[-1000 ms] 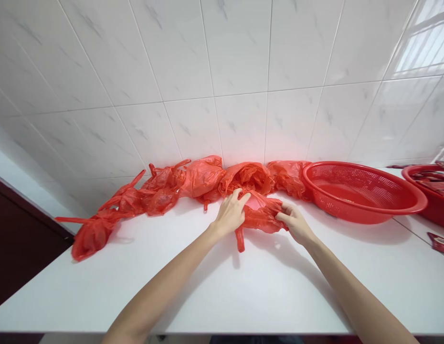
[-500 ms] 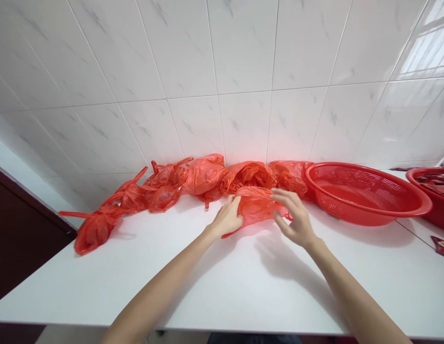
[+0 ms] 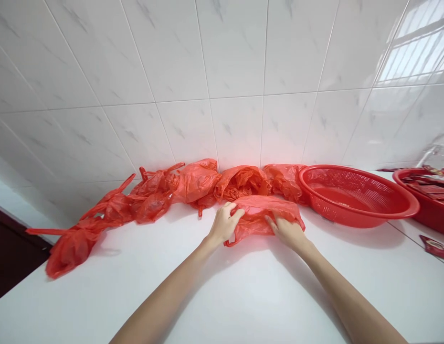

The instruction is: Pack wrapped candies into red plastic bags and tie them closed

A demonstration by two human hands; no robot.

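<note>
A thin red plastic bag (image 3: pixel 258 227) lies between my hands, its mouth spread towards me. My left hand (image 3: pixel 225 223) is closed, pinching the bag's left edge between thumb and fingers. At the right side, my right hand (image 3: pixel 288 234) reaches into the bag's mouth; its thumb shows at the edge, while the other fingers are hidden by the plastic. Just behind stands an open red bag (image 3: pixel 243 179) with crumpled red plastic visible in it.
Several tied red bags (image 3: pixel 116 208) line the tiled wall to the left. Right of my hands sit a red perforated basket (image 3: pixel 361 220) and a red basin (image 3: pixel 429 205) holding small dark-red packets. One loose packet (image 3: pixel 435 247) lies on the white table (image 3: pixel 239 296).
My right hand has moved from open beside the bag to inside its mouth. The bag is spread wider. The view has shifted slightly to the right.
</note>
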